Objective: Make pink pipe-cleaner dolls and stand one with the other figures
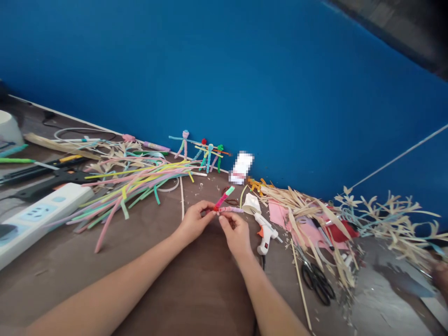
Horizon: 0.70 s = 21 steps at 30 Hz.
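L hand and R hand are close together over the brown table cover, both pinching the same pipe-cleaner piece w/ their fingertips. It's twisted red and pink, w/ a green tip angled up and away and a pink length running sideways toward the R hand. Exactly how the strands join is hidden by the fingers.

Just past the R hand, a white glue gun lies on the cover, w/ a crumpled white paper cup beside it. Further right are black-handled scissors, a thin wooden stick, pink paper, a bit of red felt and a big heap of dry straw strips - some cut into leaf shapes.

Left of the hands, a loose fan of coloured pipe cleaners spreads across the cover, w/ a white power strip and dark-handled tools beyond it. Small pipe-cleaner figures lean against the blue wall - pink, blue, red and green ones, near a white item too blurred to tell.
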{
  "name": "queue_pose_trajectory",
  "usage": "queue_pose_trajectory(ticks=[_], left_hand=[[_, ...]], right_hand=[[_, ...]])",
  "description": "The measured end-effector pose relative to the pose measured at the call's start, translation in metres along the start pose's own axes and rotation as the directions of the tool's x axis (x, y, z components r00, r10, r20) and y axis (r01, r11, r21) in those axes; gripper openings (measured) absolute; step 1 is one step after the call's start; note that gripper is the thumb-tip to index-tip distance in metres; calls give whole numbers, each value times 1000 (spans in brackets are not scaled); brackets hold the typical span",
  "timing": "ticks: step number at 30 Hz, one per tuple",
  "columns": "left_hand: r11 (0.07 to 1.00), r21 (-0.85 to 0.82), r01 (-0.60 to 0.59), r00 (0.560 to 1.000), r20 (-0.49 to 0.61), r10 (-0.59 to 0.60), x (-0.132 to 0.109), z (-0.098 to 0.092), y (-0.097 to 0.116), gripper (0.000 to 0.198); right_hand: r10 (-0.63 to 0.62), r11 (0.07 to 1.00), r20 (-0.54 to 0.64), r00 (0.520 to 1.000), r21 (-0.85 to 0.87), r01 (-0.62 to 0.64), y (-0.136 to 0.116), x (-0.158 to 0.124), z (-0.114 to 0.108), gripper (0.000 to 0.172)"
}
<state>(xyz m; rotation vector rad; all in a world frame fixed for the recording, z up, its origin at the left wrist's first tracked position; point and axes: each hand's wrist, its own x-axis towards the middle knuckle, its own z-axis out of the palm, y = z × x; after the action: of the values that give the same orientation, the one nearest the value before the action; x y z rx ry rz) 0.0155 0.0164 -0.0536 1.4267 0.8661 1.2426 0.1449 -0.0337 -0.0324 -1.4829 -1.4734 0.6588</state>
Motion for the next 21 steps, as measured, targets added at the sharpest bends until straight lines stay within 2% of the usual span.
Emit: queue_pose_trajectory(ticks=[4,9,11,14,17,21], left_hand=[[996,53,-71,997,46,69,-2,0,0,12],[998,59,-26,996,92,21,-3,2,2,14],[999,12,31,993,115,-32,-4,3,3,15],[971,-151,187,971,176,-159,-4,3,6,18],[886,-293,359,922,260,-287,-3,1,8,22],[801,-348,487,852,391,-348,-2,-4,8,25]], right_hand=[[-17,1000,-67,998,-1,17,3,2,2,20],[-6,998,-68,998,63,11,9,3,1,18],[23,994,-67,998,110,-16,11,3,2,16],[25,984,-50,998,180,-15,12,3,3,12],[25,965,0,1000,261,-24,13,5,1,12],[113,893,169,979,416,-175,15,7,-4,11]])
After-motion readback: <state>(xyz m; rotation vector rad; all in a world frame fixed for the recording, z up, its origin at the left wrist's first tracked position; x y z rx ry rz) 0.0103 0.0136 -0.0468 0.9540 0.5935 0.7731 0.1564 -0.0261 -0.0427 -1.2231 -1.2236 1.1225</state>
